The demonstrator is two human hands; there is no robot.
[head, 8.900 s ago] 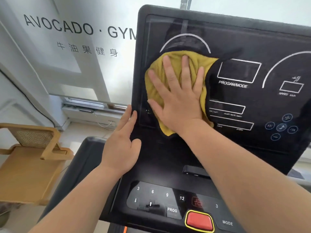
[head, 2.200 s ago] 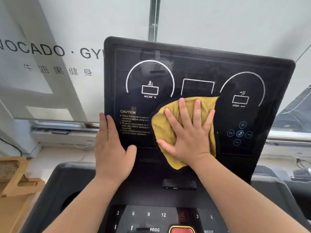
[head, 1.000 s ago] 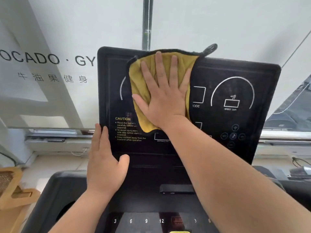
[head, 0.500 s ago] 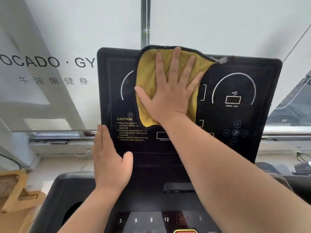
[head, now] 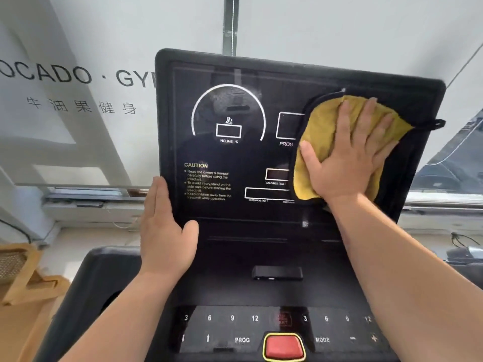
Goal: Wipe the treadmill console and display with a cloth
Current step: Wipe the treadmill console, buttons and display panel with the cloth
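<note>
The black treadmill display stands tilted in front of me, with an INCLINE dial and a CAUTION text on its left half. My right hand lies flat with fingers spread, pressing a yellow cloth with a black edge against the display's right half; the cloth hides the speed dial there. My left hand rests flat on the display's lower left edge, thumb on its face. Below lies the console with number keys, PROG and MODE labels and a red button.
A frosted window with gym lettering fills the background. A wooden chair stands at the lower left on the floor. A small black slot piece sits on the console deck between display and keys.
My right hand has slid the cloth from the display's top centre to its right half, uncovering the incline dial. My left hand has kept its hold on the left edge.
</note>
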